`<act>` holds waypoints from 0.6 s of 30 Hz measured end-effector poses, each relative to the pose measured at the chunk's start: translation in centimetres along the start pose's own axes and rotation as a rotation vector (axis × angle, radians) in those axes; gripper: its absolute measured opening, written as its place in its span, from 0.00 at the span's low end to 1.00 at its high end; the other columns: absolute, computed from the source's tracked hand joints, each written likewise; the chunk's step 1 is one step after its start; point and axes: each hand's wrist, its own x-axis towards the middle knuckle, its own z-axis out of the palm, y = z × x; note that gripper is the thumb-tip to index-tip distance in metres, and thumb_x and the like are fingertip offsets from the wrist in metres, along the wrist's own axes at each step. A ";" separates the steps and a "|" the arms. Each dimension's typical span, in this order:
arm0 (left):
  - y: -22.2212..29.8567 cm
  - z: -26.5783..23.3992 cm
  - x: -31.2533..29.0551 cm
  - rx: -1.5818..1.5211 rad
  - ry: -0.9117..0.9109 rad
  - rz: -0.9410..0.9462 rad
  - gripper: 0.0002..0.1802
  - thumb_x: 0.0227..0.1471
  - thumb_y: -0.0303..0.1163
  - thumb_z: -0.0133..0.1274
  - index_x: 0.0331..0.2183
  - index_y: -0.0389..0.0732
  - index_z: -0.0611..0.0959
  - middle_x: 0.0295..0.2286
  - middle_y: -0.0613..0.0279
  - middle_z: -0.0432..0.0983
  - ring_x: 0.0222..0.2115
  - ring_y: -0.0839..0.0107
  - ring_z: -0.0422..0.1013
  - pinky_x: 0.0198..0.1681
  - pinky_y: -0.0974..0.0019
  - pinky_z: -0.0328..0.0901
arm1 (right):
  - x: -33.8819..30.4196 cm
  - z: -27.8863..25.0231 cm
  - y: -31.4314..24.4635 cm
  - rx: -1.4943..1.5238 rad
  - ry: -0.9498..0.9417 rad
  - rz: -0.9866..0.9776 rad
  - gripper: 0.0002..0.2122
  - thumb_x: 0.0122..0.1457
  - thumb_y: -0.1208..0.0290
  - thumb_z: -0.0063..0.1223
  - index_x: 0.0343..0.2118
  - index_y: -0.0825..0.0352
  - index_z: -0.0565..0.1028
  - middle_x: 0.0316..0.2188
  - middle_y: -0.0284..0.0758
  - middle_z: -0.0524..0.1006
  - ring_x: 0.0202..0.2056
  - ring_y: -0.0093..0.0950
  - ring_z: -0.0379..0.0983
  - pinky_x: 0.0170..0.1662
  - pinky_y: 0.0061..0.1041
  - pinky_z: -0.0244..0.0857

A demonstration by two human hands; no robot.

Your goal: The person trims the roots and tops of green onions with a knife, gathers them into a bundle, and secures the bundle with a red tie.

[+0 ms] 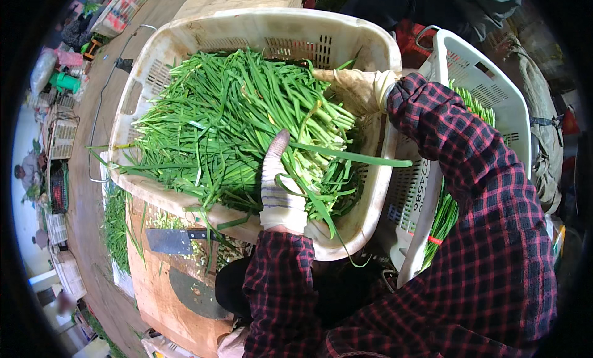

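Observation:
A deep pile of green chives [216, 123] fills much of a stained white plastic basket [247, 22], pale stem ends mostly at the right. My left hand [281, 185], in a white striped glove, grips chives at the near edge of the pile. Its thumb points up over the stems, and the other fingers are hidden under the greens. One long loose leaf [364, 155] stretches across to the basket's right rim. My right hand [358, 89], in a soiled tan glove, reaches over that rim against the stems' far side; its fingertips are hidden.
A cleaver [176, 241] with a dark handle lies among chopped bits on a wooden board [167, 296], left of my left forearm. At the right, another white basket [522, 105] holds banded chives [441, 225]. More greens [115, 225] lie beyond the board.

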 end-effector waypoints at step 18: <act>0.2 0.9 -0.3 0.123 -0.010 0.309 0.28 0.52 0.40 0.58 0.51 0.36 0.73 0.43 0.58 0.75 0.40 0.73 0.73 0.43 0.69 0.68 | -2.5 3.9 -0.6 -0.469 -0.185 -0.074 0.29 0.58 0.46 0.50 0.54 0.67 0.69 0.48 0.38 0.75 0.48 0.27 0.70 0.55 0.25 0.61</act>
